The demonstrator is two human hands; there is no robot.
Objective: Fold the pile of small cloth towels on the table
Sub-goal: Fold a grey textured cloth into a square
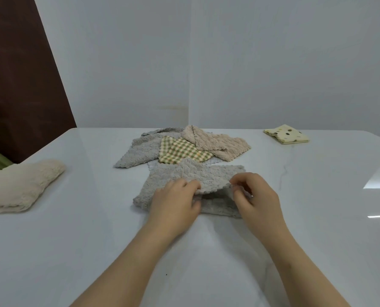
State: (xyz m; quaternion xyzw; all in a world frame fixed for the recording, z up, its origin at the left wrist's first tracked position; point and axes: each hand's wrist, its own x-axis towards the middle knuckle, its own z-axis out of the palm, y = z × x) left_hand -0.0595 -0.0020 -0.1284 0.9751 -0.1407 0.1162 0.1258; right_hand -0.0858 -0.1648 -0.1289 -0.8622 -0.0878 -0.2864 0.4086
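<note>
1. Nearest, both forearms reach in from 6 o'clock over the glossy white table [96, 240].
2. The left hand [175, 198] has its fingers curled, thumb and fingertips pinching a lifted edge of the grey towel [160, 180].
3. The right hand [254, 196], fingers also curled in, pinches the same raised fold just at 3 o'clock of the left.
4. The grey towel is fluffy with a scalloped texture. It lies mid-table, rumpled, and its near edge is doubled over.
5. At its 12 o'clock, touching it, is the pile [184, 149]: a second grey towel [138, 151], a green-and-orange checked towel [180, 151] and a beige towel [217, 142], all overlapping.
6. At 9 o'clock, well apart, lies a plush cream towel [18, 185].
7. At 2 o'clock, far back, sits a folded yellow spotted towel [286, 134].
</note>
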